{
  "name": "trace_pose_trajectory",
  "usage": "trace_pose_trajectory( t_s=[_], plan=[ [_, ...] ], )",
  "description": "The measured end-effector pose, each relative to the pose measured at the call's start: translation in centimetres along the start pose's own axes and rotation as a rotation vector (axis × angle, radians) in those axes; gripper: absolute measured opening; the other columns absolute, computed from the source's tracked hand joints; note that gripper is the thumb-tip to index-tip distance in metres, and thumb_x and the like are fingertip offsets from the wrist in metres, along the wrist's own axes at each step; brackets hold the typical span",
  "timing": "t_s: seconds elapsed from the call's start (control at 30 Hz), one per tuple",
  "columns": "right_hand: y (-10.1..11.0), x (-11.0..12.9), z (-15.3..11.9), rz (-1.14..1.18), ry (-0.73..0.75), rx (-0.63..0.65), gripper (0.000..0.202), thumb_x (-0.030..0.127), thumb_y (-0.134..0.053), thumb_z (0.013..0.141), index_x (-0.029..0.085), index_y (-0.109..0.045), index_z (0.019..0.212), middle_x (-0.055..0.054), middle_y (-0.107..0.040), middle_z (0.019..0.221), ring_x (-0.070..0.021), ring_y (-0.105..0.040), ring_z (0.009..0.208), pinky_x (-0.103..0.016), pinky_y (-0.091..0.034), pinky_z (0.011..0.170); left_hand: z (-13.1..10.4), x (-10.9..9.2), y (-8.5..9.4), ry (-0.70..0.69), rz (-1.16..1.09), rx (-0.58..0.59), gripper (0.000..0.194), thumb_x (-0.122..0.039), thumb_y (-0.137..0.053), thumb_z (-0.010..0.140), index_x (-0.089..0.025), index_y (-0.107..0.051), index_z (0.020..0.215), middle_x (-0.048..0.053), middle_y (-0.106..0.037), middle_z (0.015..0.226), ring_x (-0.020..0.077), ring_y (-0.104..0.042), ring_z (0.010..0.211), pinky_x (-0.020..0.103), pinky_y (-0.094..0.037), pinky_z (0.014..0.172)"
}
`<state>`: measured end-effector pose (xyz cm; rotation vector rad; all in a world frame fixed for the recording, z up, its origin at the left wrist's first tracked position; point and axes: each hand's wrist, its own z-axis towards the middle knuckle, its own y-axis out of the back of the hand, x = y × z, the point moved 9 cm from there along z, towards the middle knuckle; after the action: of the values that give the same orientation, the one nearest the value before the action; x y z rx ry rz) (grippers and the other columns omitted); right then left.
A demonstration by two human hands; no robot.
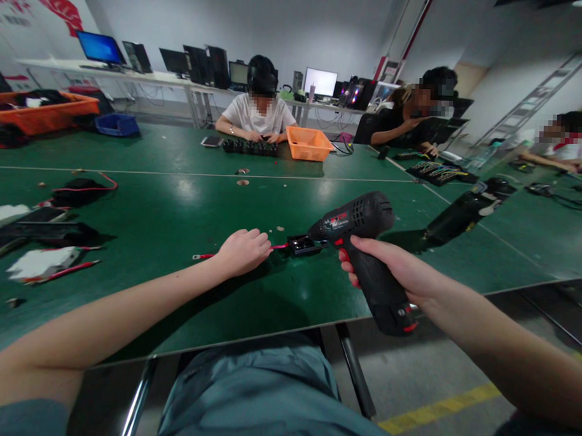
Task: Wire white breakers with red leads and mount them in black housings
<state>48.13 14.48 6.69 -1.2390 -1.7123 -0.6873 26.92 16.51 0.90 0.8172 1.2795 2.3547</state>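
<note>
Gripping the power drill (360, 222), the right hand (366, 259) has its fingers wrapped around the handle, nose at the black block (303, 245). Left of that block, the left hand's (244, 251) fingers close on a red cable (279, 247); beneath the block is the green worktop (186, 208).

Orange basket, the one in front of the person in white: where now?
Head view, top centre: the orange basket sits on the green table, just right of the row of black parts.
</note>
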Motion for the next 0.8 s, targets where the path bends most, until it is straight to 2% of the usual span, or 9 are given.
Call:
trace_pose_trajectory(
  t_s=[0.8],
  plan=[
    [0.15, -0.19, 0.16, 0.008, -0.019, -0.007, 0.026, 0.041, -0.065, 0.091, 0.015, -0.065, 0.085, -0.005, -0.069, 0.072, -0.0122, -0.062, 0.054, -0.021, -0.055, 0.051, -0.08, -0.23, 0.15, -0.022, 0.050, 0.004, 0.030, -0.028, -0.046, 0.099, -0.016, -0.065, 0.078, 0.007, -0.062, 0.077, 0.0206, -0.057, 0.074, 0.033, -0.035, 0.057]
  ],
)
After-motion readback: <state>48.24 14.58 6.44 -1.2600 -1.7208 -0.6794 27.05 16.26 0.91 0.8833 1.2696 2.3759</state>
